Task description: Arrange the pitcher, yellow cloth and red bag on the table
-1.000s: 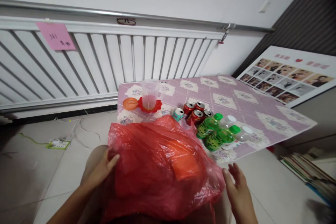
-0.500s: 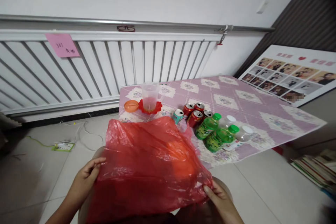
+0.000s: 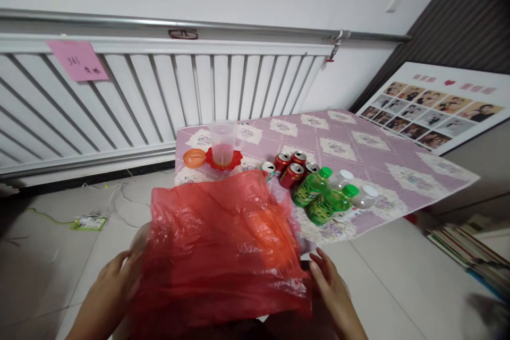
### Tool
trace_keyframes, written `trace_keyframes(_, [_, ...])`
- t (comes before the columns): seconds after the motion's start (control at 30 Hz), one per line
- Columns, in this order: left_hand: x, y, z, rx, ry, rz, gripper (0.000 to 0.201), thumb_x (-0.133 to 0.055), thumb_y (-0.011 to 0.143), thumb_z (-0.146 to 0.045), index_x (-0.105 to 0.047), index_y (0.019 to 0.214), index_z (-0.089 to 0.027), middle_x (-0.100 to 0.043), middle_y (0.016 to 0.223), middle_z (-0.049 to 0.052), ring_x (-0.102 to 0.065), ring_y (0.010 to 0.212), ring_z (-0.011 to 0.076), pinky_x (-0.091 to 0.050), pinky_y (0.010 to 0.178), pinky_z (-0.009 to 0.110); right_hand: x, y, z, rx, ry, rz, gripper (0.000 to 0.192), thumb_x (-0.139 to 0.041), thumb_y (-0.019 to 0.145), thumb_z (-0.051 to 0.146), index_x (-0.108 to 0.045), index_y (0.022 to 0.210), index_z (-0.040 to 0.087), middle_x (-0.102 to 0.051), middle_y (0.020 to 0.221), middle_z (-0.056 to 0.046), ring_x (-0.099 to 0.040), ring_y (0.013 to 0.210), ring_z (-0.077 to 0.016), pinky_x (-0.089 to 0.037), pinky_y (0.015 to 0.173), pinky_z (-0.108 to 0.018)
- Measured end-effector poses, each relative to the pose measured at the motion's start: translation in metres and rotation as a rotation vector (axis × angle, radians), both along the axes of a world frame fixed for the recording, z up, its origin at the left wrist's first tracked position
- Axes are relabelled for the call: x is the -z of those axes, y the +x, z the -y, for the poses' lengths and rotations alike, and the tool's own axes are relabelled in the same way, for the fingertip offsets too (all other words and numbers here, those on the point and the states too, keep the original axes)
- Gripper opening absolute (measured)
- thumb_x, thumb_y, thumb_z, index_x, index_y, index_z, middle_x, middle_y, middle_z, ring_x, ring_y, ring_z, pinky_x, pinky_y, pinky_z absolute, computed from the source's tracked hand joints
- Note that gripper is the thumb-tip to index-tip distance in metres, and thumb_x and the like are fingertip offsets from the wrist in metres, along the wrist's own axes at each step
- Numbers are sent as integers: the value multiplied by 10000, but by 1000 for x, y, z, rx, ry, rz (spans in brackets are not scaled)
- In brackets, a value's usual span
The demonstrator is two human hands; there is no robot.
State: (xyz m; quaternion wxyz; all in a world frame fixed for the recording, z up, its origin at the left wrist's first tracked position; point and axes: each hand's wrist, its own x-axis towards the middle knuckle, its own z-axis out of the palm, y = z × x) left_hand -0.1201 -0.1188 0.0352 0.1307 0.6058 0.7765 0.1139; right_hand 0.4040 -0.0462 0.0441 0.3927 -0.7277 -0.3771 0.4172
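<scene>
A thin red plastic bag [image 3: 223, 255] lies spread and wrinkled over my lap, its far edge reaching the near side of the table. Something orange shows through the bag on its right. My left hand [image 3: 109, 289] is at the bag's left edge, fingers loosely stretched and a little blurred. At the right edge my right hand [image 3: 332, 289] has its thumb and fingers apart, with the bag's corner just beside them. Past the bag stand several dark red cans [image 3: 292, 175], a teal can [image 3: 268, 169] and two green bottles [image 3: 313, 187] with green caps.
Clear bottles with white caps [image 3: 366, 196] stand by the green ones on the cloth-covered table [image 3: 338, 147]. A plastic jug [image 3: 223, 143] rests on a red scalloped dish [image 3: 236, 162], beside an orange lid [image 3: 194, 158]. Behind runs a white radiator [image 3: 223, 85]. Books [image 3: 470, 249] are stacked at right.
Both hands have loosened from the bag's edges; the right fingers have come off its corner. The bag has sagged and shifted slightly left. The view has moved a little.
</scene>
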Motion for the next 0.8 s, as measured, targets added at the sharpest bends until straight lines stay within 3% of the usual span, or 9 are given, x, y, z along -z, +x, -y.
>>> trace_keyframes(0.07, [-9, 18, -24, 129, 148, -56, 482, -479, 877, -412, -677, 1256, -189, -584, 1437, 182, -547, 1325, 364, -405, 1154, 522, -1, 1, 1, -34, -78, -94, 983, -616, 709, 746, -393, 1484, 183, -566, 1464, -201, -609, 1289, -327, -597, 901, -433])
trace_keyframes(0.13, [-18, 45, -51, 274, 164, -62, 466, -520, 888, -420, -672, 1281, -222, -526, 1514, 144, -460, 1415, 351, -350, 1199, 515, -1, 0, 5, -79, -115, -184, 1025, -574, 734, 774, -294, 1552, 224, -533, 1510, -175, -609, 1295, -322, -615, 862, -428])
trace_keyframes(0.27, [-27, 101, -97, 465, -58, -107, 634, -625, 852, -342, -516, 1474, -278, -339, 1649, 110, -282, 1528, 353, -260, 1226, 556, 4, -4, 16, -95, -88, -184, 1102, -645, 699, 747, -257, 1568, 192, -611, 1428, -186, -629, 1267, -335, -607, 892, -432])
trace_keyframes(0.37, [-24, 120, -116, 443, -229, -131, 833, -701, 785, -361, -394, 1553, -258, -222, 1681, 161, -190, 1550, 395, -196, 1228, 597, 8, -10, 20, -61, -77, -150, 1041, -739, 671, 658, -368, 1492, 137, -761, 1153, -173, -725, 1092, -342, -596, 907, -438])
trace_keyframes(0.47, [-14, 119, -120, 380, -309, -120, 953, -718, 744, -429, -305, 1587, -265, -159, 1695, 170, -146, 1552, 423, -195, 1209, 632, 8, -18, 21, -74, -53, -179, 716, -746, 679, 625, -589, 1227, 192, -798, 892, -97, -769, 871, -334, -616, 797, -440])
trace_keyframes(0.57, [-5, 115, -117, 343, -327, -120, 995, -712, 726, -467, -269, 1596, -279, -132, 1703, 153, -125, 1553, 436, -198, 1199, 649, -1, -20, 19, -122, -2, -209, 452, -713, 710, 632, -663, 925, 237, -784, 833, -58, -761, 791, -295, -613, 724, -394])
trace_keyframes(0.8, [1, 145, -124, 365, -302, -83, 1022, -719, 722, -517, -260, 1601, -268, -94, 1706, 159, -78, 1561, 423, -173, 1213, 625, -27, 23, 6, 90, 31, -127, 424, -743, 636, 612, -634, 821, 246, -756, 747, -17, -703, 658, -235, -578, 648, -352])
